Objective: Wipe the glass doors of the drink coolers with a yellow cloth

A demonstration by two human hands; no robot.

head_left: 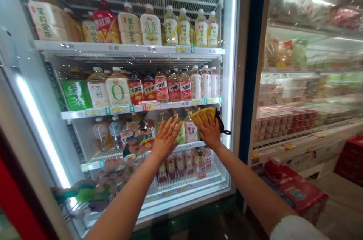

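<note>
A glass door of a lit drinks cooler (129,48) stands before me, with rows of bottles behind it. My left hand (166,138) lies against the glass with its fingers spread, and nothing is in it. To its right, my right hand (208,128) presses a yellow cloth (204,113) with a dark edge flat on the glass, near the door's right side. A black loop (227,132) hangs from the cloth. Both hands are in front of the third shelf, where a white-labelled bottle (191,128) shows between them.
Flower decorations (104,181) show at the lower left of the glass. Right of a dark blue post (253,62) is an open chilled shelf (286,138) with packaged food. Red boxes (300,191) stand low at the right, near my right forearm.
</note>
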